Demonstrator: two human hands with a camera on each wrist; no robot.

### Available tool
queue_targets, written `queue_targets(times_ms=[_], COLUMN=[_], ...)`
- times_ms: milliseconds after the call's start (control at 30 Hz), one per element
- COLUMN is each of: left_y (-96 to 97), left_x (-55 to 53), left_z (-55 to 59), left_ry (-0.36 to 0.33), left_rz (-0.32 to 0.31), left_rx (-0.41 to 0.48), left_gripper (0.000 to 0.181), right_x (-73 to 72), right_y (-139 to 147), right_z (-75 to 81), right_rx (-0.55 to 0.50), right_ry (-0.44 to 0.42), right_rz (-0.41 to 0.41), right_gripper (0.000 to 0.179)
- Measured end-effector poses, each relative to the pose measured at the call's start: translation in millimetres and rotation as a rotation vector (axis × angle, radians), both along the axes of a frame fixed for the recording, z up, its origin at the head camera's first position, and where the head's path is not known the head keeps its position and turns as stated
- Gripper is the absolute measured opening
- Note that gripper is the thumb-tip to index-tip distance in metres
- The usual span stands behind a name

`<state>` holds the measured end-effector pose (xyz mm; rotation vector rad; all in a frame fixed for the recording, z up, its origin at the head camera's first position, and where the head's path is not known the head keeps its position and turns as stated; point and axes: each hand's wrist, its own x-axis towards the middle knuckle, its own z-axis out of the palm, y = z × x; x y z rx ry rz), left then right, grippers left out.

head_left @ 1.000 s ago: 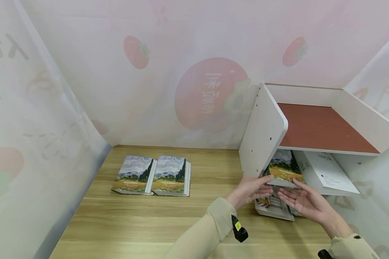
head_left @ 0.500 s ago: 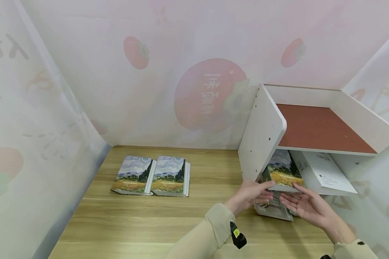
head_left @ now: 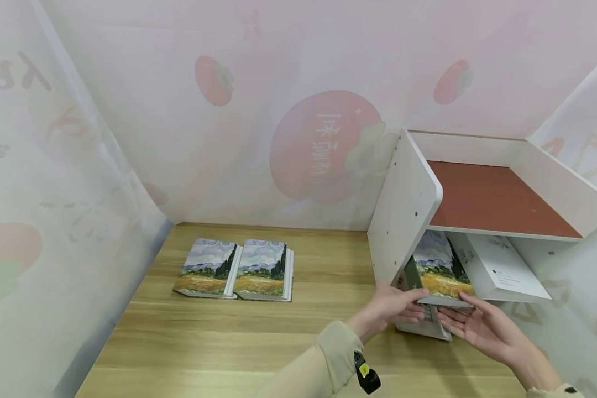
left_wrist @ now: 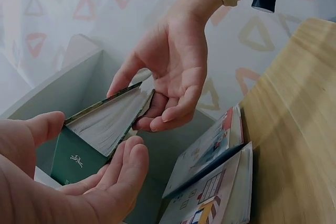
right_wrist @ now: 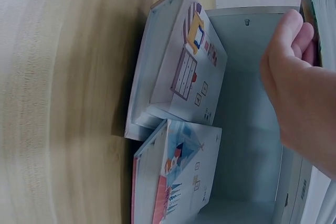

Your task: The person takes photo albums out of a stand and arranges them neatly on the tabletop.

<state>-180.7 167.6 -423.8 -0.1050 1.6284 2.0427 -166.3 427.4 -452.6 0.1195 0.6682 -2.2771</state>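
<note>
A thick hardcover book (head_left: 440,271) with a painted landscape cover and a green spine (left_wrist: 79,158) sticks out from the middle level of the white shelf unit (head_left: 403,204). My left hand (head_left: 393,309) grips its near left corner, thumb on the cover and fingers below. At the near right corner, my right hand (head_left: 492,329) holds it the same way, with its palm turned up. The left wrist view shows the page edges between both hands. The book's far end lies under the red-brown upper board (head_left: 497,199).
Beside the held book lies a white book-like block (head_left: 512,268) on the same level. Two illustrated books, one white (right_wrist: 197,77) and one with a blue picture (right_wrist: 184,169), rest on the bottom level. Two matching landscape books (head_left: 206,268) (head_left: 260,268) lie side by side on the wooden table (head_left: 219,342).
Both hands have drawn the landscape book nearer and slightly lower, so more of its cover and green spine shows. The books on the table stay put.
</note>
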Motion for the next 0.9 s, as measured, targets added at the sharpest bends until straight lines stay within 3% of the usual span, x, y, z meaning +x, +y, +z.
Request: queue_targets(times_ms=[133,300,467,667,900], left_y=[-1.0,-1.8,1.6,4.8,8.5], left_x=[3.7,-0.3,-6.0,-8.6,-6.2], left_z=[-0.6,-7.0,-15.4,-17.9,-16.3], left_ry=[0.015,0.019,0.016,0.014,0.010], left_rz=[-0.035,-0.048,0.008,0.077,0.146], left_rx=[0.020,0.075,0.181,0.286,0.249], left_gripper=[0.029,0.028,0.023,0.023,0.046], right_x=[5.1,5.7,5.4,4.2,3.5], right_y=[4,6,5,5,6], right_z=[-0.1,1.7,0.9,-1.0,-1.9], right_rx=[-0.002,0.019,0.020,0.042,0.062], right_ry=[0.029,0.026,0.021,0.018,0.028], right_rz=[0.005,-0.018,-0.014,-0.011,-0.020], right_gripper=[0.039,0.034,0.035,0.036,0.037])
